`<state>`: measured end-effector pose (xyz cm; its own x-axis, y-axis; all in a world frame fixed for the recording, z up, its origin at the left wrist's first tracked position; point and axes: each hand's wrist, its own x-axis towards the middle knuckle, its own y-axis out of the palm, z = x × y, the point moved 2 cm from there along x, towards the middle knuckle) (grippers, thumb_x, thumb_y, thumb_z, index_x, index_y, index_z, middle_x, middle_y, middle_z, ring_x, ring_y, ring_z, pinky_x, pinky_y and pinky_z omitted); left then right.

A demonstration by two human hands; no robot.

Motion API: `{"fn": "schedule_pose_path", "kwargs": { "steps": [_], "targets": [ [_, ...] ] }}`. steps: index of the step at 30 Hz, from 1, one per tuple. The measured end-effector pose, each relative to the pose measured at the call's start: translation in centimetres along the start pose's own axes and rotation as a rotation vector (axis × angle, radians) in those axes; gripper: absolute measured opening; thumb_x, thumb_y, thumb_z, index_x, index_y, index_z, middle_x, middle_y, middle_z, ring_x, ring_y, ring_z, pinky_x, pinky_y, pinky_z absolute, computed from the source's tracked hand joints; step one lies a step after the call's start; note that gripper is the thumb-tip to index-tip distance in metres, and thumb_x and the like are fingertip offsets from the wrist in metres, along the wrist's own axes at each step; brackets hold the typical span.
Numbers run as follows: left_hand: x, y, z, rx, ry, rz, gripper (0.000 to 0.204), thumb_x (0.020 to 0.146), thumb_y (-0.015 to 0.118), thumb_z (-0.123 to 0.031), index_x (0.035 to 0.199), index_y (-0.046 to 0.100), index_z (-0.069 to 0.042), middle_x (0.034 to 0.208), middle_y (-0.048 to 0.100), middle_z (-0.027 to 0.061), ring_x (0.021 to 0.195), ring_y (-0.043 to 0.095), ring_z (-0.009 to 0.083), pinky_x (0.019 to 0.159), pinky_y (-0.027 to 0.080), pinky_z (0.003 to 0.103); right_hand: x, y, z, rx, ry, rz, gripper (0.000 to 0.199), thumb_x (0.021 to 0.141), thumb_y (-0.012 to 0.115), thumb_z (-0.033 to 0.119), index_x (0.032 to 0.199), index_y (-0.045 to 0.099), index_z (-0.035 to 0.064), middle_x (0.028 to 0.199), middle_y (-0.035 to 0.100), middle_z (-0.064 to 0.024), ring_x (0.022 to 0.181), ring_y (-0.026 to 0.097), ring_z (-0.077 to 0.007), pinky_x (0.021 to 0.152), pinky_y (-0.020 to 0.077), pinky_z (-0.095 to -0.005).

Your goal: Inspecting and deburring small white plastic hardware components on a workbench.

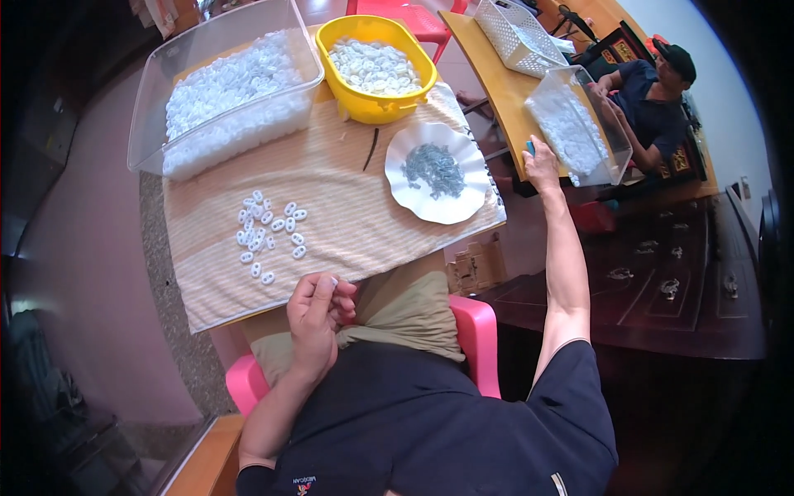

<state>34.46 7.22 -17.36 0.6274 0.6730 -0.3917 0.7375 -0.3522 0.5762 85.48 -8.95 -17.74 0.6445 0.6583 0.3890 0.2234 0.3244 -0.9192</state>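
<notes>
My left hand (pixel 318 312) is closed in a pinch just off the near edge of the cloth-covered table (pixel 322 248). A small white plastic piece (pixel 334 282) shows at its thumb and fingertips. Loose white oval pieces with two dark holes (pixel 289 224) lie scattered on the cloth beyond it. Stretched far out to the right, my right hand (pixel 542 168) is at the edge of a wooden table (pixel 488 74). Its fingers close on a small blue object (pixel 530 147) whose kind I cannot make out. Next to that hand is a clear bin (pixel 619 165) of white pieces.
A large clear bin (pixel 147 136) of white pieces stands at the far left, beside a yellow basin (pixel 360 103) of whitish pieces. A scalloped white plate (pixel 400 180) holds small greyish pieces. A dark strip (pixel 371 150) lies between. Another person (pixel 641 107) sits beyond the wooden table.
</notes>
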Motion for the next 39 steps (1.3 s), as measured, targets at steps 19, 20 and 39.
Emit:
{"fn": "schedule_pose_path", "kwargs": {
  "steps": [19, 20, 39],
  "targets": [
    [0.7, 0.0, -0.9, -0.128, -0.067, -0.002, 0.015, 0.096, 0.058, -0.013, 0.107, 0.060, -0.003, 0.092, 0.064, 0.0033, 0.078, 0.061, 0.0067, 0.064, 0.052, 0.020, -12.4, -8.4, 35.4, 1.239, -0.527, 0.632, 0.041, 0.074, 0.081, 0.010, 0.110, 0.063, 0.0008, 0.090, 0.061, -0.0080, 0.074, 0.058, -0.0131, 0.062, 0.0469, -0.0259],
    [0.7, -0.2, -0.9, -0.131, -0.063, -0.013, 0.015, 0.096, 0.058, -0.013, 0.107, 0.060, -0.003, 0.092, 0.064, 0.0033, 0.078, 0.061, 0.0067, 0.064, 0.052, 0.020, -12.5, -8.1, 35.6, 1.277, -0.479, 0.650, 0.037, 0.076, 0.080, 0.012, 0.108, 0.065, 0.0013, 0.090, 0.061, -0.0068, 0.075, 0.058, -0.0120, 0.061, 0.0462, -0.0251],
    [1.2, -1.5, -0.7, -0.015, 0.127, -0.057, 0.021, 0.093, 0.063, -0.008, 0.110, 0.062, 0.004, 0.094, 0.068, 0.0089, 0.080, 0.066, 0.0115, 0.074, 0.057, 0.023, -13.8, -6.2, 36.0, 1.442, -0.111, 0.825, 0.010, 0.091, 0.063, 0.005, 0.095, 0.064, -0.0046, 0.087, 0.064, -0.0066, 0.080, 0.060, -0.0110, 0.071, 0.0482, -0.0237]
  ]
}}
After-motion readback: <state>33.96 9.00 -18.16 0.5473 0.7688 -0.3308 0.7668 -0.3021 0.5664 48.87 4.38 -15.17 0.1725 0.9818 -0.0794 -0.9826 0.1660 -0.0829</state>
